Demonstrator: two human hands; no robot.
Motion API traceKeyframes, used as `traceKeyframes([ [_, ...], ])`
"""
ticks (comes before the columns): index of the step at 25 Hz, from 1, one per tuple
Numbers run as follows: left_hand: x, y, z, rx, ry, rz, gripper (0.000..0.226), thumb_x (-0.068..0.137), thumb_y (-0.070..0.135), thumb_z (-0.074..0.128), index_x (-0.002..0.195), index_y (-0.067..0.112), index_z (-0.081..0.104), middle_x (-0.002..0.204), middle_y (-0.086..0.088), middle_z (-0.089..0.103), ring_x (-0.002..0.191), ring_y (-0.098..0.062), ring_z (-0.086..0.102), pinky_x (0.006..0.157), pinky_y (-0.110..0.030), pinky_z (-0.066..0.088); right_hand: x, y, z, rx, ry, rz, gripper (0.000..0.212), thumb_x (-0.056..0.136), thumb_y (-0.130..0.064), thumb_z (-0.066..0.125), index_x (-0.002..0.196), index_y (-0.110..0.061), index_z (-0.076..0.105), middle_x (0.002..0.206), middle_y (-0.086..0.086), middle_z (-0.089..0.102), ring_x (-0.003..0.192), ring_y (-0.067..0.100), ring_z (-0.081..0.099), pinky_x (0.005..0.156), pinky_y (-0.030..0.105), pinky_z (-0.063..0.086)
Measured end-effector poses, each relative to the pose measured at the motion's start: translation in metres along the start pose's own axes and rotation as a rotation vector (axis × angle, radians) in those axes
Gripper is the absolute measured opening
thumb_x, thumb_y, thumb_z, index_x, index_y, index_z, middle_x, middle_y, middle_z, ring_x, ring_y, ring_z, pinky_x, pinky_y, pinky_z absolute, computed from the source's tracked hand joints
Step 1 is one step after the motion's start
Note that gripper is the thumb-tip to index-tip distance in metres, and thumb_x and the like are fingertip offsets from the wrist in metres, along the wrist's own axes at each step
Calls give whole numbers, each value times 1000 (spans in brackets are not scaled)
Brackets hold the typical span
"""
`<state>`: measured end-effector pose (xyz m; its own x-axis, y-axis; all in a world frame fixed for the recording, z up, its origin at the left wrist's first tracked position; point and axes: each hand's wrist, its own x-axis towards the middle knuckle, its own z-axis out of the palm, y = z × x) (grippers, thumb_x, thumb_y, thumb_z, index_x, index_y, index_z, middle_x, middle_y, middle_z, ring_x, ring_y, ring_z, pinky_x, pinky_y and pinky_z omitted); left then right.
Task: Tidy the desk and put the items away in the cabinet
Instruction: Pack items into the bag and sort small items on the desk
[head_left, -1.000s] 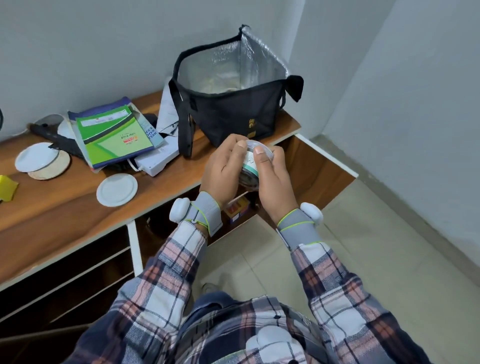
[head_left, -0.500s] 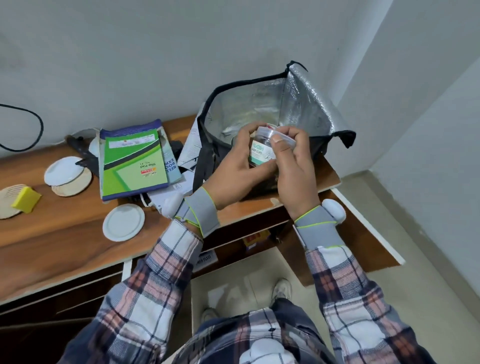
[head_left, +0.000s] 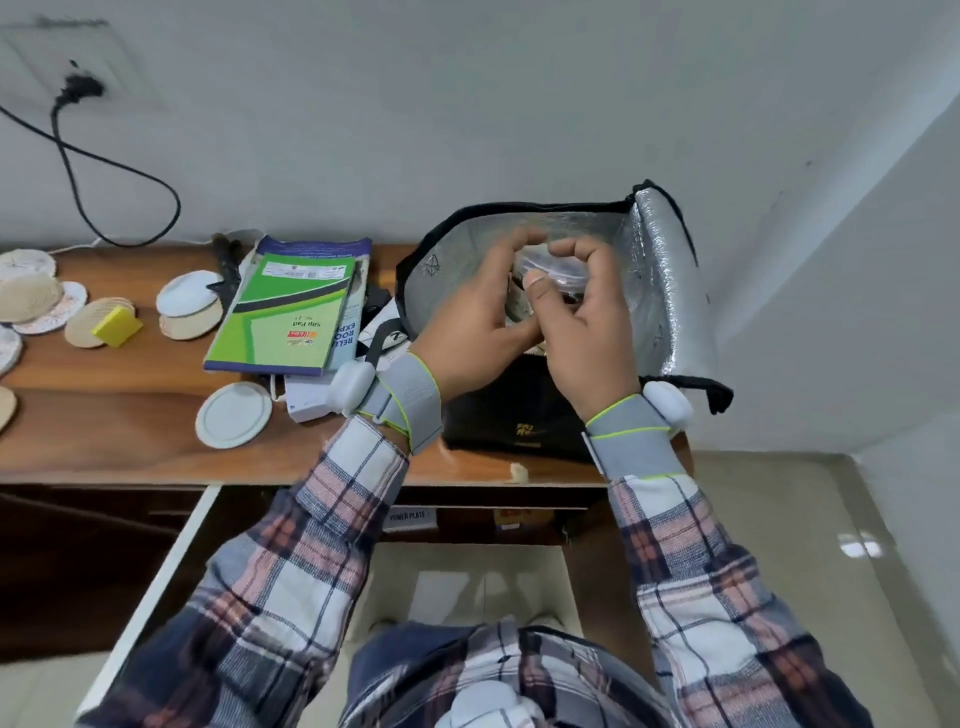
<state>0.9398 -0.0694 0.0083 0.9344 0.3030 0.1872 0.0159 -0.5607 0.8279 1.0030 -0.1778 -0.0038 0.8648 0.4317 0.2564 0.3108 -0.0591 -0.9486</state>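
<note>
Left hand (head_left: 467, 325) and right hand (head_left: 589, 327) gripping clear jar (head_left: 558, 273) over foil-lined bag (head_left: 662, 270), green pad (head_left: 291, 312) on desk (head_left: 104, 421), "POWER PLATE" label (head_left: 410, 516) beneath.

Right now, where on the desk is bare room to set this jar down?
Bare wood at the front of the desk, left of the white lid, nearer than the round discs. Crowded: green book mid-desk, bag at right under the jar.

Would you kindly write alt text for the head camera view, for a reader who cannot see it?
The left hand and right hand together hold a clear jar over an open black insulated bag on a wooden desk. Left of the bag lie a green booklet and a white lid.
</note>
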Motion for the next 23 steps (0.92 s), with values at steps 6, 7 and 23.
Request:
traceKeyframes([
  [6,-6,3,12,290,-48,-98,72,81,18,61,146,27,31,134,0,59,115,-23,61,85,-34,49,1,17,-6,-226,-61,1,39,80,-13,67,117,-11,56,127,7,51,114,15,47,85,10,33],
  [7,-6,3,12,299,-35,-106,72,81,17,59,147,26,31,140,0,55,121,-22,58,91,-37,49,3,16,-5,-246,-84,0,40,79,-14,67,118,-12,56,128,6,50,115,16,47,86,15,33],
  [23,-31,-45,-60,467,342,-75,41,85,28,53,123,15,59,123,-3,59,115,-24,50,97,-38,41,22,-20,69,-362,-358,-189,18,85,-22,61,103,-21,65,108,-5,63,99,18,59,86,40,48],
])
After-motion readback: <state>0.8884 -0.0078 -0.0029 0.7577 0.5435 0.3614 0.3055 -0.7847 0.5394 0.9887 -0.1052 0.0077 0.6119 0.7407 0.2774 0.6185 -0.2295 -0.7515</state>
